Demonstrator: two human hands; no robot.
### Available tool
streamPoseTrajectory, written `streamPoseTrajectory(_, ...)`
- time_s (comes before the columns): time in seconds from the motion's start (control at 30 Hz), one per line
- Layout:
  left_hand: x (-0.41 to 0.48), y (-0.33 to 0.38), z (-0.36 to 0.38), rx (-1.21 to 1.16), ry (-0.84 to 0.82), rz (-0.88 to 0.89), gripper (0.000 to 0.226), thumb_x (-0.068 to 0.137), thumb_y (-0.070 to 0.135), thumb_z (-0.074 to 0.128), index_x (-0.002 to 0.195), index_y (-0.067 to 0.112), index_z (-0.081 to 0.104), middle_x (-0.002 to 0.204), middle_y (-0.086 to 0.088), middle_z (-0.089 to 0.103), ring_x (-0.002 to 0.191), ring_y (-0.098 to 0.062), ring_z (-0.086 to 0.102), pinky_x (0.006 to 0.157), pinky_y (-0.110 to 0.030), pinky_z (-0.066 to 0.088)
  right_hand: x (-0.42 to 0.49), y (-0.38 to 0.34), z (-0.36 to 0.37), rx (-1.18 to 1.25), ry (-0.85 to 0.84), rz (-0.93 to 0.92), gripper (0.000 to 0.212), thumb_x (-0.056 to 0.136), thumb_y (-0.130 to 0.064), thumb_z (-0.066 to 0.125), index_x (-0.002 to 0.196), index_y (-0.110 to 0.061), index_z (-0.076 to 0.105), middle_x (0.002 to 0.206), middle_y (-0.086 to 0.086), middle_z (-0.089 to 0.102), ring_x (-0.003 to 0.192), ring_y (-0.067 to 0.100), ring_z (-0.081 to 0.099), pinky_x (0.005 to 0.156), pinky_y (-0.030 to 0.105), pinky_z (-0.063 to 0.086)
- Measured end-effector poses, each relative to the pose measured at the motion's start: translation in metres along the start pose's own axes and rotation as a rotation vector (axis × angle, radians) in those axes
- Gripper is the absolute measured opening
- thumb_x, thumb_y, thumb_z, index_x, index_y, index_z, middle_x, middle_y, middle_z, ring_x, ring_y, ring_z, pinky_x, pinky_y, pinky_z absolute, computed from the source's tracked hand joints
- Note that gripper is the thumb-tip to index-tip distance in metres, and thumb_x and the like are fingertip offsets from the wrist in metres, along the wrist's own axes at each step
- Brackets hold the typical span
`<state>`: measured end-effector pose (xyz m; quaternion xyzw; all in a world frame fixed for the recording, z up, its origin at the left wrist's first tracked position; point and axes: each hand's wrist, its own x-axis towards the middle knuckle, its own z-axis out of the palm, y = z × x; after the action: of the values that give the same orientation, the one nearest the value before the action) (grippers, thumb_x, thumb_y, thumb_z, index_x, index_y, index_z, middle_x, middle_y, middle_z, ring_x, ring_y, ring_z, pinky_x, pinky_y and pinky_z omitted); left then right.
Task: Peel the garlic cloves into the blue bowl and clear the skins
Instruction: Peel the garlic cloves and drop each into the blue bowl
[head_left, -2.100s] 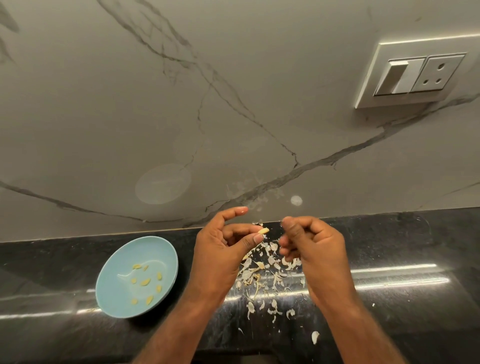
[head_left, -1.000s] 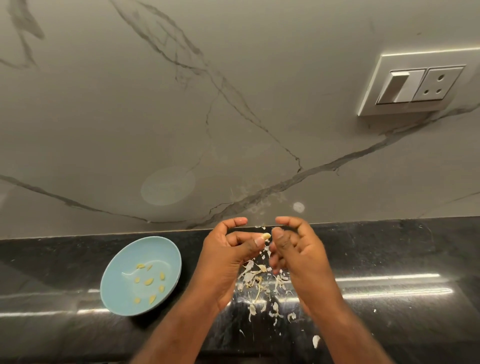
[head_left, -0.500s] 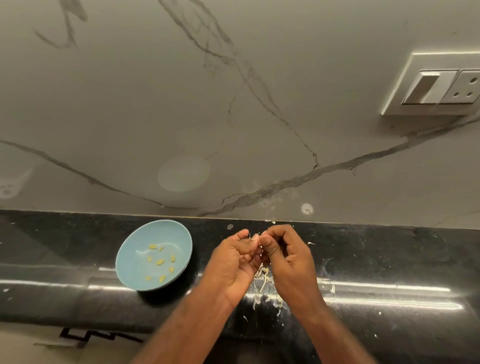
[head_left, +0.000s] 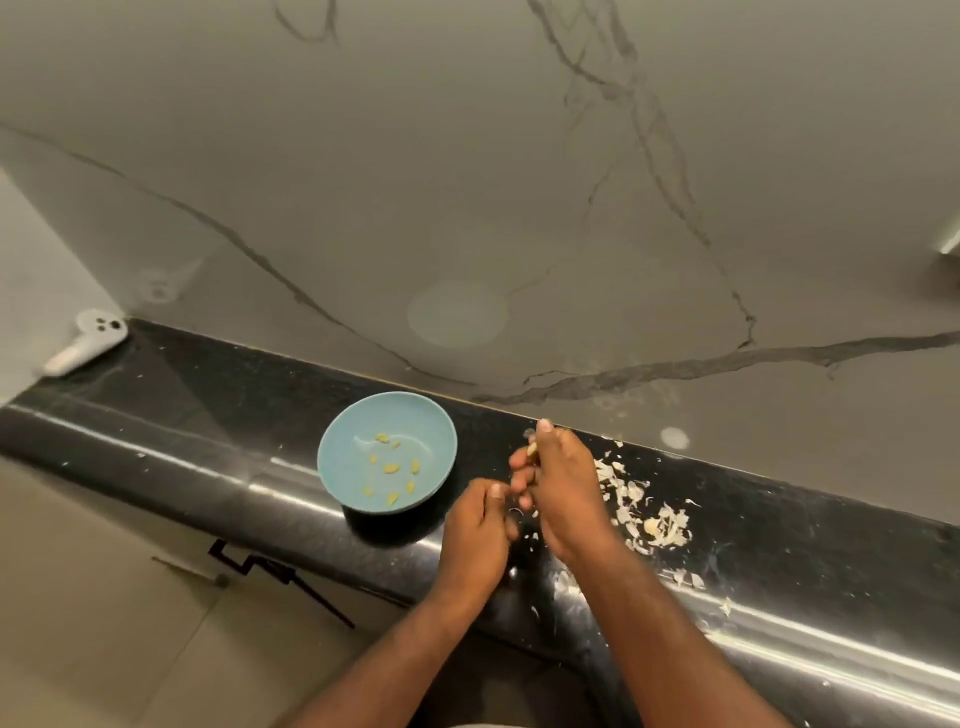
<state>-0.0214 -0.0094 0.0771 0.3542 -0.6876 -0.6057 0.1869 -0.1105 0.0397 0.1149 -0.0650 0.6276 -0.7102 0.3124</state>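
The blue bowl stands on the black counter with several peeled yellow cloves in it. Just right of it, my two hands meet above the counter. A pale garlic clove shows between their fingertips. My right hand pinches it from above, its index finger stretched forward. My left hand sits lower and to the left with curled fingers reaching up to the clove. A heap of loose garlic skins lies right of my hands.
The black counter is narrow, with a rounded shiny front edge and a marble wall close behind it. A white handheld device lies at its far left end. More skin flakes dot the front edge.
My view has swung left and down, so the bowl and hands now sit mid-frame and the wall socket has left the view. My hands have shifted left of the skin heap, closer to the bowl.
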Motion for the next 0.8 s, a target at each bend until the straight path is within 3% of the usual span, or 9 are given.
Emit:
streamPoseTrajectory(0.17, 0.010, -0.035, -0.015, 0.125, -0.015, -0.100, 0.036, 0.104, 0.026, 0.043, 0.076, 0.011, 0.061, 0.054, -0.002, 0.060, 0.048, -0.010, 0.055, 0.056, -0.036, 0.046, 0.013, 0.003, 0.050, 0.075, -0.090, 0.131, 0.012, 0.105, -0.004, 0.040, 0.104, -0.006, 0.052, 0.091, 0.015, 0.064, 0.074, 0.022, 0.066, 0.072, 0.033, 0.060)
streamPoseTrajectory(0.33, 0.018, -0.041, -0.021, 0.257, -0.065, -0.111, 0.032, 0.100, 0.011, 0.046, 0.073, 0.010, 0.061, 0.055, -0.005, 0.063, 0.041, -0.005, 0.054, 0.042, -0.019, 0.041, 0.028, 0.016, 0.095, 0.040, -0.168, 0.205, 0.020, 0.107, -0.023, 0.044, 0.114, -0.008, 0.057, 0.106, 0.011, 0.066, 0.106, 0.024, 0.066, 0.099, 0.036, 0.050)
streamPoseTrajectory(0.47, 0.021, -0.045, -0.021, 0.269, -0.080, -0.082, 0.031, 0.102, 0.015, 0.046, 0.076, 0.010, 0.062, 0.060, -0.007, 0.066, 0.046, -0.009, 0.060, 0.044, -0.019, 0.045, 0.033, 0.013, 0.099, 0.056, -0.148, 0.111, 0.020, 0.106, -0.027, 0.045, 0.107, -0.013, 0.060, 0.111, 0.010, 0.069, 0.110, 0.021, 0.065, 0.097, 0.031, 0.050)
streamPoseTrajectory(0.5, 0.021, -0.046, -0.021, 0.259, -0.075, -0.083, 0.030, 0.102, 0.017, 0.044, 0.080, 0.010, 0.062, 0.063, -0.009, 0.068, 0.048, -0.011, 0.061, 0.047, -0.021, 0.047, 0.032, 0.010, 0.092, 0.059, -0.115, 0.066, 0.022, 0.106, -0.027, 0.046, 0.106, -0.012, 0.061, 0.105, 0.010, 0.072, 0.103, 0.020, 0.069, 0.093, 0.031, 0.054)
streamPoseTrajectory(0.57, 0.021, -0.053, -0.018, 0.245, -0.050, -0.065, 0.029, 0.104, 0.024, 0.041, 0.083, 0.015, 0.059, 0.062, -0.008, 0.067, 0.050, -0.012, 0.060, 0.052, -0.030, 0.051, 0.027, 0.006, 0.068, 0.067, -0.035, -0.004, 0.029, 0.106, -0.030, 0.046, 0.090, -0.010, 0.061, 0.078, 0.005, 0.070, 0.073, 0.018, 0.069, 0.071, 0.030, 0.057)
streamPoseTrajectory(0.63, 0.023, -0.063, -0.013, 0.314, -0.007, 0.012, 0.027, 0.104, 0.026, 0.038, 0.086, 0.019, 0.056, 0.063, -0.005, 0.066, 0.056, -0.015, 0.063, 0.062, -0.039, 0.054, 0.019, 0.007, 0.032, 0.054, 0.073, -0.022, 0.041, 0.104, -0.038, 0.047, 0.072, -0.013, 0.051, 0.056, -0.001, 0.051, 0.049, 0.014, 0.048, 0.049, 0.028, 0.043)
streamPoseTrajectory(0.7, 0.025, -0.069, -0.007, 0.396, 0.009, 0.090, 0.023, 0.104, 0.024, 0.037, 0.093, 0.018, 0.057, 0.070, -0.002, 0.066, 0.068, -0.019, 0.064, 0.068, -0.042, 0.052, 0.009, 0.012, -0.007, 0.014, 0.199, -0.026, 0.044, 0.103, -0.044, 0.046, 0.068, -0.017, 0.044, 0.054, -0.005, 0.038, 0.047, 0.011, 0.034, 0.046, 0.027, 0.030)
streamPoseTrajectory(0.8, 0.026, -0.066, 0.007, 0.387, -0.048, 0.167, 0.019, 0.104, 0.019, 0.037, 0.111, 0.018, 0.055, 0.077, -0.001, 0.064, 0.072, -0.019, 0.062, 0.069, -0.040, 0.052, -0.003, 0.022, -0.059, -0.079, 0.350, -0.070, 0.036, 0.103, -0.036, 0.051, 0.074, -0.015, 0.049, 0.060, -0.002, 0.045, 0.051, 0.009, 0.037, 0.048, 0.026, 0.032)
